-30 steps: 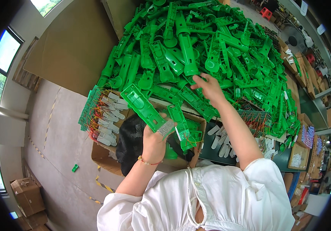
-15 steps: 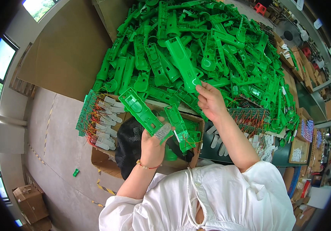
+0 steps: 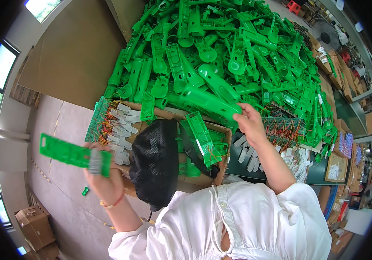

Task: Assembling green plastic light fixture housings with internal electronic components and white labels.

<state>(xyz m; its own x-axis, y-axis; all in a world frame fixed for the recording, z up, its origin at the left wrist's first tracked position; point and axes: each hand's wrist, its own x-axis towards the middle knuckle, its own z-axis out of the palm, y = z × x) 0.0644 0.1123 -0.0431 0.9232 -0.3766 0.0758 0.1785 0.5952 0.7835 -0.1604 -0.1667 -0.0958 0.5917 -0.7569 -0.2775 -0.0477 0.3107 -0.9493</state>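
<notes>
Out to the left, my left hand (image 3: 106, 184) is closed on a long green plastic housing half (image 3: 64, 151), whose hollow, ribbed inside faces up. A grey wrap (image 3: 95, 162) covers its thumb; motion blurs hand and part. My right hand (image 3: 251, 125) pinches the end of another green plastic housing (image 3: 212, 102), smooth side up, over the front of the pile. Just beyond my left hand stand green circuit boards (image 3: 95, 119) with red wires and white strips (image 3: 123, 130). A green housing with a wired board (image 3: 202, 134) lies on the carton's edge between my hands.
A large heap of green housings (image 3: 238, 52) fills the far side, against a cardboard flap (image 3: 73, 52). In front, a black mesh bag (image 3: 155, 160) sits at an open carton (image 3: 225, 147). More wired boards (image 3: 281, 130) and white strips lie right.
My left hand has swung left and lower with its housing, away from the carton's middle. My right hand has shifted slightly right and down, and its housing has tipped flatter toward the left.
</notes>
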